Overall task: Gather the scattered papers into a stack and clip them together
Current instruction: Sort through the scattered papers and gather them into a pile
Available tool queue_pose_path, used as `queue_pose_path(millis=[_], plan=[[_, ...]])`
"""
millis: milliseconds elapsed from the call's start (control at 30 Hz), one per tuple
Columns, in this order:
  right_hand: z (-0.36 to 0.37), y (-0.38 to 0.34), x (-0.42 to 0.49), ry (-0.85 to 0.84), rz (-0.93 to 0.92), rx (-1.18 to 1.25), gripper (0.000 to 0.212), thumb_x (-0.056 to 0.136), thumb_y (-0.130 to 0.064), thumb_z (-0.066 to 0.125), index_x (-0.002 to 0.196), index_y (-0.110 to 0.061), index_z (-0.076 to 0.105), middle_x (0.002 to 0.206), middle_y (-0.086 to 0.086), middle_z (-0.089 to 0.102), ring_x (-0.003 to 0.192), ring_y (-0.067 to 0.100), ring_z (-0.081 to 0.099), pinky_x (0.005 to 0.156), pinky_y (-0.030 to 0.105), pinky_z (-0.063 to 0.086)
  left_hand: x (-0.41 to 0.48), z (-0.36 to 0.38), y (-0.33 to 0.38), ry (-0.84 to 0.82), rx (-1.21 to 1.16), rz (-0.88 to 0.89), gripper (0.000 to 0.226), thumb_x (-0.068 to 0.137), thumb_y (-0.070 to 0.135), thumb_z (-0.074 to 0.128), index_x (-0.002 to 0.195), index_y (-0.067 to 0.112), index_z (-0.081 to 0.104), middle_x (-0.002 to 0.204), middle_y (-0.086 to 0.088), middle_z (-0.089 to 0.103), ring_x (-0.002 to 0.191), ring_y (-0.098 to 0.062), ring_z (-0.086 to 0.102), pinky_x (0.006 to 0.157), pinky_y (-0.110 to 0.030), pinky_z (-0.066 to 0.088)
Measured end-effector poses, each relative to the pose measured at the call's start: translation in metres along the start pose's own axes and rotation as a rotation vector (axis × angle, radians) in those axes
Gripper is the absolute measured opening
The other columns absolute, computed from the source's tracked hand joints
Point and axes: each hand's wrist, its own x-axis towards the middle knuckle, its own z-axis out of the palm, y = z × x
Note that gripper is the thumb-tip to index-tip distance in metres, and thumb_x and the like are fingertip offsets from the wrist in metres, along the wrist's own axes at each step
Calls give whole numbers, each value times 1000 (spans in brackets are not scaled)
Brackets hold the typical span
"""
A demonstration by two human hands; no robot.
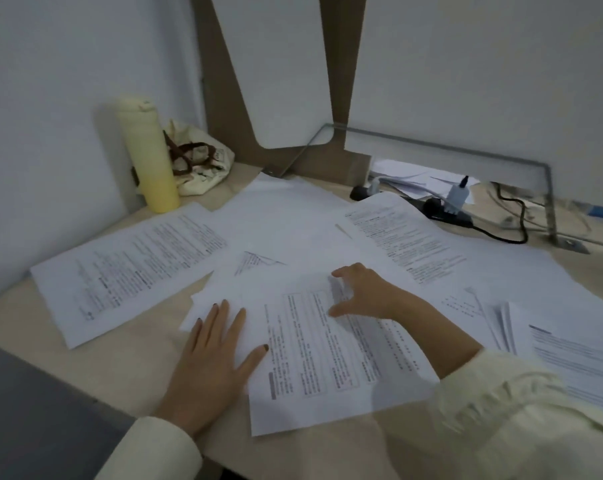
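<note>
Right hand [362, 292]: fingers and thumb half-curled at the far edge of the printed sheet [327, 368]; blur hides whether paper is pinched. Left hand [217, 355]: flat, fingers straight, pressing the near sheets. Papers [126, 271]: scattered over the desk [120, 368]; best anchored by the left while outliers are drawn in, edges squared.

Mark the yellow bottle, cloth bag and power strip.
yellow bottle [151, 161]: head view, middle of its body.
cloth bag [203, 184]: head view, front fabric below the brown straps.
power strip [433, 205]: head view, black body left of the white plug.
</note>
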Motion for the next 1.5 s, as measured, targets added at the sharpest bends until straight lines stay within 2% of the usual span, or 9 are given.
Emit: queue_pose_path(millis=[167,267,333,533,700,1000,1200,1300,1500], plan=[[-11,-2,23,-97,24,-194,90,68,-50,74,141,-20,30,140,7,30,131,25,28,106,43,32,4,6,-11,99,11,36,96,62,81,-21,143,32,-2,153,8,-8,141,-2,-12,108,-12,-23],[-13,-2,30,-111,35,-252,93,62,-57,75,136,-21,32,134,6,36,125,23,35,102,40,36,4,7,-15,136,53,-17,75,93,57,5,136,10,45,145,-18,42,139,-24,30,118,-24,9],[-13,0,32,-110,43,-263,90,61,-60,74,132,-21,35,130,4,40,121,22,38,98,36,35,6,8,-18,153,60,-105,74,95,52,7,129,3,51,136,-28,48,129,-39,45,108,-42,30],[-10,8,29,-89,46,-306,73,71,-59,66,124,-14,44,123,5,44,112,20,38,94,33,36,10,10,-25,176,118,-125,81,93,57,4,128,3,54,135,-27,50,126,-41,48,104,-49,33],[-20,15,15,0,19,5,14,87,-30,59,88,-18,52,88,-3,55,84,18,55,66,24,41,11,8,-28,195,55,-92,87,88,64,-1,133,10,50,143,-18,44,134,-33,40,113,-34,17],[-42,35,-10,557,168,558,16,92,-24,52,96,-9,55,84,2,58,75,20,53,63,30,39,5,-13,-16,311,-251,-89,49,89,37,36,128,11,52,135,-5,51,128,-19,41,104,-21,23],[-7,32,-7,388,303,884,20,90,-16,55,106,-7,61,100,10,64,94,29,62,88,42,51,37,-45,-48,306,60,-176,55,92,34,48,140,8,37,152,-17,27,143,-34,19,116,-44,17],[13,31,-1,336,318,808,16,89,-14,53,74,-19,50,77,-3,49,73,14,49,68,28,43,62,-56,-62,128,197,-309,73,90,56,36,146,12,19,157,-17,11,146,-34,6,117,-45,11],[27,31,-2,353,367,744,30,88,-8,49,61,-14,39,67,3,44,58,16,41,53,25,30,82,-62,-70,139,588,-200,64,94,55,23,141,13,27,124,-14,54,107,-27,57,76,-33,47]])
